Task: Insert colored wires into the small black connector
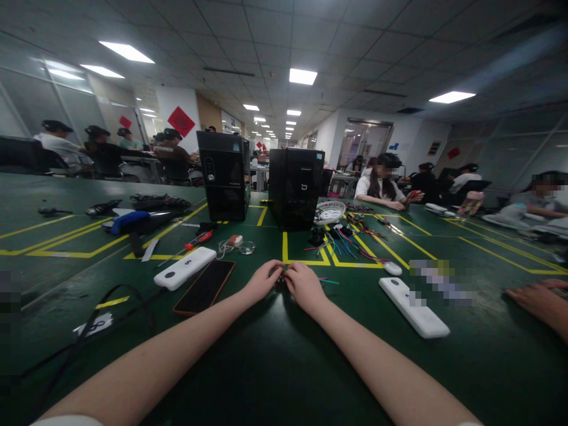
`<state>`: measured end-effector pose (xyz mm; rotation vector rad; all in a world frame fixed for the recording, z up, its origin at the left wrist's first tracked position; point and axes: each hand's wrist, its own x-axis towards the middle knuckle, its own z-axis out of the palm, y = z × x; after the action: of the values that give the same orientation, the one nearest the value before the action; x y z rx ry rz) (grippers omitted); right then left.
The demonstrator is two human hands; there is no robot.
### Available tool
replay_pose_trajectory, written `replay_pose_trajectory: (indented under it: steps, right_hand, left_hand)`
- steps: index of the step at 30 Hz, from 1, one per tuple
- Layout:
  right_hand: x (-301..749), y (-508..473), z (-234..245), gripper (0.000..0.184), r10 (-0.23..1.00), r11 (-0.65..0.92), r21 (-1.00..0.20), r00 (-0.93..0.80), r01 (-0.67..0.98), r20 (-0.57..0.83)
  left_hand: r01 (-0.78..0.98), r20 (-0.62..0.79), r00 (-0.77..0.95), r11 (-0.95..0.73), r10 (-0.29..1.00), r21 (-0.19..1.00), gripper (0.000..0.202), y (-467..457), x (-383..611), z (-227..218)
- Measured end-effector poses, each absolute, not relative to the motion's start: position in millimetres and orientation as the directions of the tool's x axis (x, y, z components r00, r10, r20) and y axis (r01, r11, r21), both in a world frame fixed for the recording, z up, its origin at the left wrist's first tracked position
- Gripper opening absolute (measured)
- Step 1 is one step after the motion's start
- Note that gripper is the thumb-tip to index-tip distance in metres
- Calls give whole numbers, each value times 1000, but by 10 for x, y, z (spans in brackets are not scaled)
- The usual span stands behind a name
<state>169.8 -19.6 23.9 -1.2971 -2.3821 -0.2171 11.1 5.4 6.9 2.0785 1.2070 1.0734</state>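
Note:
My left hand (265, 279) and my right hand (305, 285) meet at the middle of the green table (248, 378), fingertips close together. Between them they pinch a small dark piece (281, 283), mostly covered by the fingers, so its kind is unclear. Thin green and pink wires (329, 281) stick out to the right, past my right hand; whether they join the dark piece is hidden. Left of my left hand lies a phone (206, 287) with a brown edge. Beyond my right hand sits a pile of black connectors with coloured wires (339, 239).
Two black computer cases (224, 177) stand at the back. White power banks (415, 307) flank my arms. Glasses (246, 247), a red screwdriver (198, 241), a white basket (329, 212) and yellow tape lines surround the hands. Another person's hand (539, 302) rests at the right edge.

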Motion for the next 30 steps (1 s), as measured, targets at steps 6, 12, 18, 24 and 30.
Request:
replay_pose_trajectory:
  steps: [6, 12, 18, 24, 30]
  right_hand:
    - [1690, -145, 168, 17, 785, 531, -115, -436, 840, 439]
    - [1703, -119, 123, 19, 795, 518, -126, -421, 846, 437]
    - [1703, -139, 150, 16, 802, 489, -107, -398, 865, 446]
    - [1692, -152, 170, 19, 811, 488, -114, -402, 865, 425]
    - [1705, -122, 191, 21, 828, 445, -181, -326, 877, 456]
  left_hand:
    - [486, 391, 389, -547, 834, 682, 24, 48, 85, 31]
    - [511, 387, 387, -544, 837, 665, 34, 76, 91, -42]
    - [507, 394, 406, -562, 825, 654, 34, 94, 100, -40]
    - [520, 373, 401, -543, 837, 659, 35, 76, 99, -5]
    - [527, 372, 393, -538, 841, 659, 36, 87, 94, -41]
